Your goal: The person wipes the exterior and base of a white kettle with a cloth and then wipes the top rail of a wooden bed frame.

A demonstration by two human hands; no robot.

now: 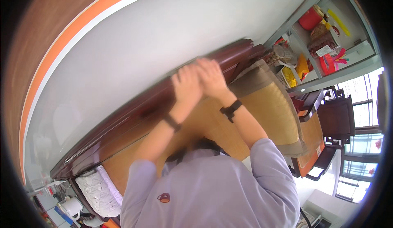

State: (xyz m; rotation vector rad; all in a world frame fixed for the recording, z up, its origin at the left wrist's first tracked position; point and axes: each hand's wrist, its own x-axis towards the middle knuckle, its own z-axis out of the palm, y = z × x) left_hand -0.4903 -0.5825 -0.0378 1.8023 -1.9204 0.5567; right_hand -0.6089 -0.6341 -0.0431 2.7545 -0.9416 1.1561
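Note:
My left hand (188, 84) and my right hand (213, 78) are raised together in the middle of the view, touching at the inner sides. Their fingers point up and away and look mostly stretched out, though motion smears the tips. No object shows in either hand; what lies between the palms is hidden. A black band (172, 123) circles my left wrist, and another black band (231, 110) with a small block is on my right wrist. Behind the hands runs the dark red wooden backrest (153, 99) of a long bench, with its tan seat (221, 119) below.
A tan woven cushion (270, 109) with a brown border rests on the bench at the right. Beyond it stand a glass-fronted cabinet (301, 50) full of packages and a dark wooden chair (336, 117). At lower left lie a white quilted pad (96, 193) and a white kettle (71, 207).

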